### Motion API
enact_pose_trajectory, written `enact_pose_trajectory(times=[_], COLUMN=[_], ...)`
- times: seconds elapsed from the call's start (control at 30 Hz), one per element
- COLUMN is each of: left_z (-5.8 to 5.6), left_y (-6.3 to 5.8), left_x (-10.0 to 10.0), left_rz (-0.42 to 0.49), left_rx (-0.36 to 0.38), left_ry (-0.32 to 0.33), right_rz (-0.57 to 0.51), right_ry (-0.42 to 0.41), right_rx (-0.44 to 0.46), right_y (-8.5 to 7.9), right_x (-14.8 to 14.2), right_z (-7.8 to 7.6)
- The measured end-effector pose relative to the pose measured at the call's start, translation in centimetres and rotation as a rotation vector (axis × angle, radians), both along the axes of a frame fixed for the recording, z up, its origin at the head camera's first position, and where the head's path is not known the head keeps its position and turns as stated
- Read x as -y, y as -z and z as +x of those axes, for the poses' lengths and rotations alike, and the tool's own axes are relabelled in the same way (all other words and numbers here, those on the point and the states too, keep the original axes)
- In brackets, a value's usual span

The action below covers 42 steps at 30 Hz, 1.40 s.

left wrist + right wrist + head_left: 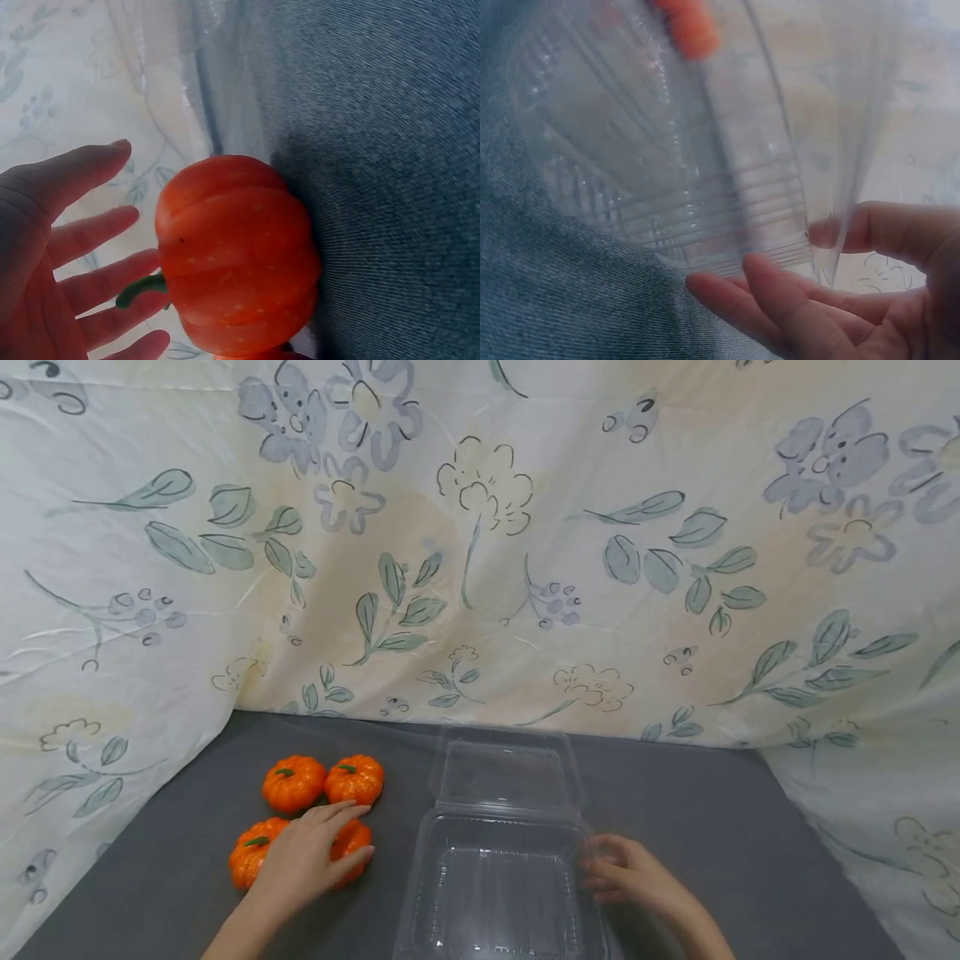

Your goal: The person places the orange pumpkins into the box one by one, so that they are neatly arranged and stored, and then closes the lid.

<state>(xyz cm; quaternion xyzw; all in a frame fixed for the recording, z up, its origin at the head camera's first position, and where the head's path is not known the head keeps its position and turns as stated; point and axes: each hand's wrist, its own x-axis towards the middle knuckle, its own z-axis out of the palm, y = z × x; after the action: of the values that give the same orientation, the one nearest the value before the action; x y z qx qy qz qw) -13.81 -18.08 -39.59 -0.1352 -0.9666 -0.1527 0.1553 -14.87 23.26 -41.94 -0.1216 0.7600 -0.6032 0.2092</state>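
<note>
Over the front-right orange pumpkin (352, 847) my left hand (303, 856) hovers with thumb and fingers spread. In the left wrist view that hand (67, 255) stands above the pumpkin (236, 259), its fingers beside the green stem; contact cannot be made out. A clear plastic clamshell container (495, 885) lies open, its lid (502, 772) folded back. My right hand (626, 872) pinches the container's right rim. The right wrist view has the thumb of this hand (840, 300) on one side of the ribbed wall (727, 217) and the fingers on the other.
Other orange pumpkins stand around the left hand: one at back left (294, 783), one at back right (356, 779) and one at front left (251, 856). All rest on a dark grey cloth (705, 810). A floral curtain (480, 543) hangs behind and along both sides.
</note>
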Motion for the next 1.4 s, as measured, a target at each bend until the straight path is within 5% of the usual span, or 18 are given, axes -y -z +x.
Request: enact_pose_trajectory(times=[0.8, 1.4], left_z=[-0.1, 0.4], left_y=[1.3, 1.6], left_x=[1.0, 1.1], left_rz=[0.005, -0.030], left_rx=[0.132, 0.160], left_ry=[-0.029, -0.009], right_rz=[-0.003, 0.020], right_ry=[0.002, 0.060], right_rx=[0.001, -0.020], right_y=[-0.2, 0.0], right_x=[0.1, 0.3], right_z=[-0.1, 0.2])
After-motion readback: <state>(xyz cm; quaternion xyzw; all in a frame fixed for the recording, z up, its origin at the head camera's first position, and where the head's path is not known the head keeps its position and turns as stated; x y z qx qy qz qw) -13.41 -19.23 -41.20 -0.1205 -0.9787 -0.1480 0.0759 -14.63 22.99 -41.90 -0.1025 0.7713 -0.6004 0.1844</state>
